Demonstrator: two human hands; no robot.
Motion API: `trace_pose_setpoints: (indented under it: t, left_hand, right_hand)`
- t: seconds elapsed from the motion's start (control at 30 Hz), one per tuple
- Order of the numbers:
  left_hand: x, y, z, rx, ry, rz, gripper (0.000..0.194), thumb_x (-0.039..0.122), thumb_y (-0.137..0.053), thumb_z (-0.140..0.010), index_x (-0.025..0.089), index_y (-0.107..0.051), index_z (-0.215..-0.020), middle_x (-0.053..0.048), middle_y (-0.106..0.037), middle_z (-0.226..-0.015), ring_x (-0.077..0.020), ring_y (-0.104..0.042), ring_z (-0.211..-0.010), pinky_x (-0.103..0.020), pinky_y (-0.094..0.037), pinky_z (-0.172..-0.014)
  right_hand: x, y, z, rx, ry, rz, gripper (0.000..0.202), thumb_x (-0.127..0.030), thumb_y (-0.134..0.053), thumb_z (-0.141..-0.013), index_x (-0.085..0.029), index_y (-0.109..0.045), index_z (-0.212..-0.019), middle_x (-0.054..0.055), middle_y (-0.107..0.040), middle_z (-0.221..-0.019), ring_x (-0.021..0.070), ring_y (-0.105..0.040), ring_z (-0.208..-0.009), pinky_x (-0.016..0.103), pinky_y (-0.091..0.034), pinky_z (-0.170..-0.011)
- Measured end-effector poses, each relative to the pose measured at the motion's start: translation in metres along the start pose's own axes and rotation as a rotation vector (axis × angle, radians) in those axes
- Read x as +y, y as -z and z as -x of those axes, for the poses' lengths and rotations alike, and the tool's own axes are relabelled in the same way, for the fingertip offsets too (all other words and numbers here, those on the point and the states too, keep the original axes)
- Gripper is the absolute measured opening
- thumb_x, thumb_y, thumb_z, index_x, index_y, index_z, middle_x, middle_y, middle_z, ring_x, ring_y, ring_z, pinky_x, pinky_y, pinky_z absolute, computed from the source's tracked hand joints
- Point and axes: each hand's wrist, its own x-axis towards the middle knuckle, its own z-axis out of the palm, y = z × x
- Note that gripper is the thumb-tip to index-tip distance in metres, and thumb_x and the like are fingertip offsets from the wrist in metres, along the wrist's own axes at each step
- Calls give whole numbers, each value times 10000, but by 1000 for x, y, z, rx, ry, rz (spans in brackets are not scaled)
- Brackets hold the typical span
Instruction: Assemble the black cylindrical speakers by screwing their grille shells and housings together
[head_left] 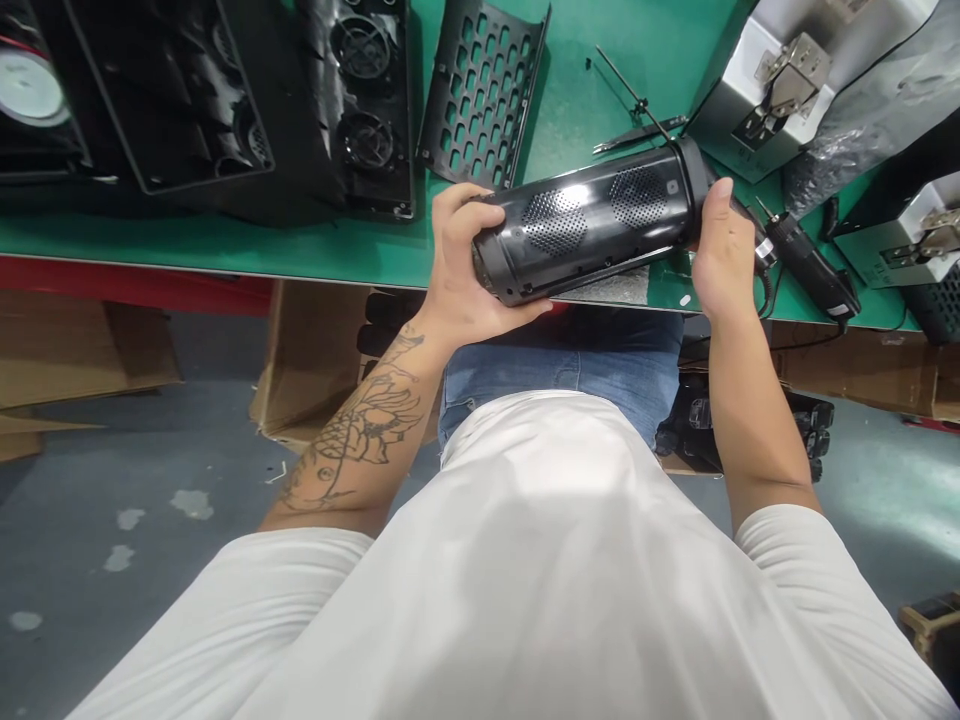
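A long glossy black housing [589,222] with two patches of small round holes lies sideways across both my hands, over the front edge of the green table [225,240]. Around its left end, my left hand [469,260] is closed, thumb below and fingers on top. My right hand [724,250] grips the right end, its thumb up along the rim and the other fingers hidden behind. Just beyond the housing lies a black perforated panel [484,95]. Tweezers [637,135] and a thin metal rod [621,75] lie behind it.
A black electric screwdriver [814,265] with a cord lies to the right. Metal boxes with latches [772,90] and clear plastic wrap [877,110] stand at the back right. Large black casings with fans [364,140] fill the left. Cardboard boxes [315,350] sit below the table edge.
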Motion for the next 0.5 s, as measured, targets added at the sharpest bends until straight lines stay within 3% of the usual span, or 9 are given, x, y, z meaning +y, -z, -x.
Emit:
trace_pose_setpoints:
  t: [0.3,0.5]
  left_hand:
    - [-9,0,4,-30,-156,-102,1145,826,-996,-600,306,-468,-1472,-151,-521,-1569,-388,-478,-1524,-736,-375,-1366]
    - [0,6,0,-132,-23,-63,1158,905,-965,-582,284,-490,-1437,-143,-568,-1515,-397,-387,-1613,-748,-372,-1365]
  right_hand:
    - [-9,0,5,14,-20,21,752,-798,-295,-1181,-175,-303,-760,15,-370,-790,127,-526,-836,286,-500,-823]
    - [-9,-3,8,34,-23,13,760,-816,-291,-1174,-178,-291,-762,13,-347,-784,123,-494,-795,284,-472,-797]
